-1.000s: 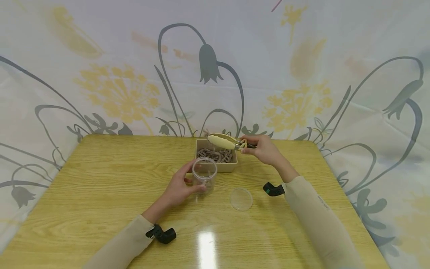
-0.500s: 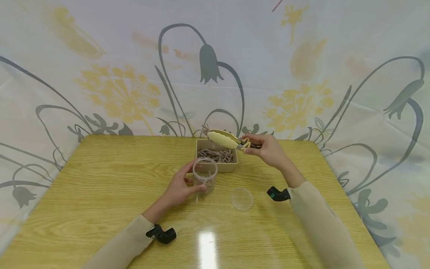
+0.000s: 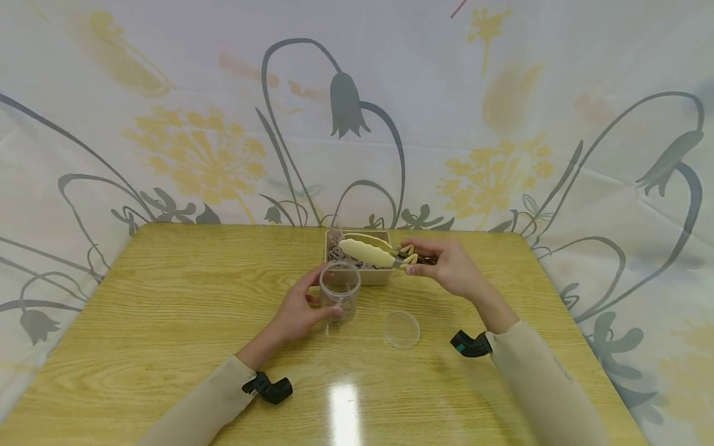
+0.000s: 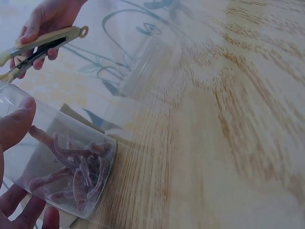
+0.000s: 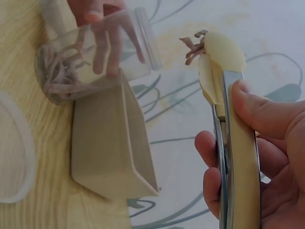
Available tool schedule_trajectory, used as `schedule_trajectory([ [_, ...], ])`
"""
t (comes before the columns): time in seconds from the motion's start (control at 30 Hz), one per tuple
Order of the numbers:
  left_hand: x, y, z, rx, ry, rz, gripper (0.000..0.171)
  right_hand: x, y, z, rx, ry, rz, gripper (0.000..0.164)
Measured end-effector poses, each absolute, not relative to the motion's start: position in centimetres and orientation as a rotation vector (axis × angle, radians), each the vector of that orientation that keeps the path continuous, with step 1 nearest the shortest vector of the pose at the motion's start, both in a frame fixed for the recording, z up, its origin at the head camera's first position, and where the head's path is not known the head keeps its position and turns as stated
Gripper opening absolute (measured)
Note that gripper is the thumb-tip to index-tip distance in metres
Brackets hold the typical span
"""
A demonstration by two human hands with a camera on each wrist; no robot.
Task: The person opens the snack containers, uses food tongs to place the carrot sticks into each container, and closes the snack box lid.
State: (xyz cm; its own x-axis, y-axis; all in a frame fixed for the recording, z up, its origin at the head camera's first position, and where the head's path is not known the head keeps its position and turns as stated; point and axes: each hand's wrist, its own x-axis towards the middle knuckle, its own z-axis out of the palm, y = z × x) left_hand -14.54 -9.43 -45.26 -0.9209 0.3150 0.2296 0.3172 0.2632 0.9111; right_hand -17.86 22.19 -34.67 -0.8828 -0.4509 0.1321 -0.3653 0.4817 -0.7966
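My left hand [image 3: 295,314] grips a clear jar [image 4: 62,114] with no lid on it, fingers and thumb around its side. Curled brownish-purple strips [image 4: 78,169] lie at the jar's bottom. My right hand [image 3: 454,271] holds cream-tipped tongs [image 3: 368,252] by the handles. In the right wrist view, a small bunch of strips [image 5: 194,46] sticks out from between the tong tips, apart from the jar's mouth. Behind the jar stands a beige rectangular box [image 3: 376,278] holding more strips, with the tongs above it hiding part of its inside.
A round translucent lid [image 3: 401,330] lies flat on the wooden table [image 3: 195,297], right of the jar. A white cloth [image 3: 223,124] printed with flowers hangs behind the table's far edge. Black wrist cameras [image 3: 273,390] sit on both sleeves.
The tongs rise a little at first, then come down and nearer to me with the strips in their tips. My left hand and the jar stay in place.
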Motion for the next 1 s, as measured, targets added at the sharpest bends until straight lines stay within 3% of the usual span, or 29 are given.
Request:
schedule_trajectory([
  [1.0,-14.5,-9.6,-45.0,-0.624,-2.538,-1.770,0.090,-16.5,22.8,-37.1,-0.744,2.594,-1.303,0.051],
])
